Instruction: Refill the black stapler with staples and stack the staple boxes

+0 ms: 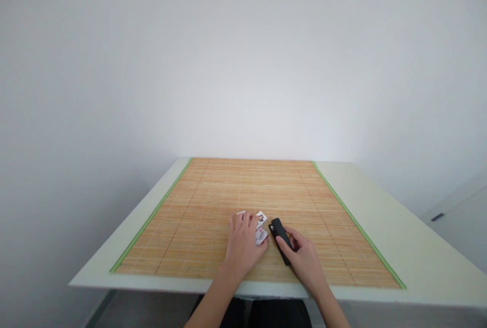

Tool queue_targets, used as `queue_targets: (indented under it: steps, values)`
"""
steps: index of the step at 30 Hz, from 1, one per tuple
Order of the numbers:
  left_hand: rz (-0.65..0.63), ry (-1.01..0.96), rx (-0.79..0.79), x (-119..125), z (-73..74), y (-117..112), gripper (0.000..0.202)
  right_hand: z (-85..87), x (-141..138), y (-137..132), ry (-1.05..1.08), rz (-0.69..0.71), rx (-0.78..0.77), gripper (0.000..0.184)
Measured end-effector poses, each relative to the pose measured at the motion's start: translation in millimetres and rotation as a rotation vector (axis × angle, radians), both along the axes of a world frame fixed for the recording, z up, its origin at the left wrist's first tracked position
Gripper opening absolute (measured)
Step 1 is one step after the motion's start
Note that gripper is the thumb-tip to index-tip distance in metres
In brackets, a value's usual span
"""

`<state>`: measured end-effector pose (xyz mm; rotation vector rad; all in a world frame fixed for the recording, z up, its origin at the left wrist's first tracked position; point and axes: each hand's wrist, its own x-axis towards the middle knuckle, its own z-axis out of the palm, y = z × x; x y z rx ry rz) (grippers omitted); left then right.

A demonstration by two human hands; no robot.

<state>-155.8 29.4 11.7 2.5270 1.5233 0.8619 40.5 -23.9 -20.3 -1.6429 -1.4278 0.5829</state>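
My left hand (245,241) lies over several small white printed papers (261,236), its fingers curled around them and its thumb at their lower right edge. The hand hides most of the papers, so their number and full shape cannot be made out. Just to the right, my right hand (300,254) grips a black stapler (279,234) between thumb and fingers. The stapler slants, its front end pointing away from me and slightly left, close beside the papers but apart from them.
Beneath both hands a bamboo mat (243,186) with green side borders covers much of a white table (384,216). The table's front edge runs just before my lap (281,313). A plain white wall (243,64) stands behind the table.
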Motion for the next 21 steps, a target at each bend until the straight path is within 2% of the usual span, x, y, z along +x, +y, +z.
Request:
queue_targets:
  steps: [8,11,15,21]
  values:
    - [0.137,-0.041,-0.004,11.6,-4.2,-14.1,0.042,1.1,-0.9,0.5,0.023,0.0,-0.007,0.052]
    - [0.17,-0.064,0.003,12.0,-8.9,-10.1,0.048,1.4,-1.3,0.1,0.021,0.003,-0.005,0.051]
    - [0.208,-0.103,-0.04,6.9,-22.7,0.8,0.062,1.6,-1.1,-0.8,0.027,-0.003,-0.01,0.051]
    - [0.231,-0.144,-0.062,-8.9,-35.3,14.1,0.064,2.8,-1.2,-1.3,0.032,-0.01,-0.015,0.051]
